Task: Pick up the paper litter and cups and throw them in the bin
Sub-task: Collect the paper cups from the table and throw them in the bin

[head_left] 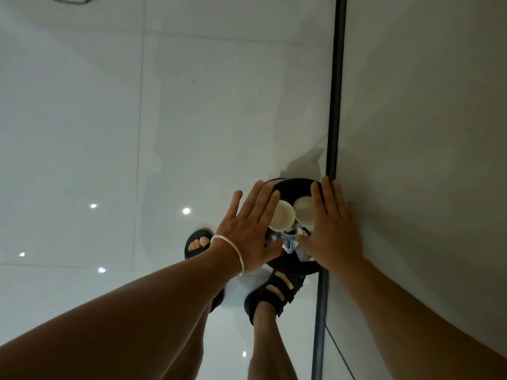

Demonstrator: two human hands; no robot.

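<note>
Both hands are being held flat, palms down, above a black bin (293, 183) that is standing on the floor (82, 133) close against the wall (425, 105). The left hand (251, 226) is being kept spread, fingers straight and apart, with nothing gripped; a bracelet (233, 250) is being worn at its wrist. The right hand (333, 226) is likewise being kept spread, fingers straight, with nothing gripped.

A left cup (282, 215) and a right cup (304, 211) are lying side by side in the bin, between the hands, mouths facing up. Whether either hand is touching a cup cannot be told. Paper litter (290, 241) is lying in the bin just beside the cups, between the two thumbs.

A black strip (336, 91) is running along the foot of the wall, past the bin. Dark sandals (274, 293) are being worn on both feet, which are being kept on the floor by the bin.
</note>
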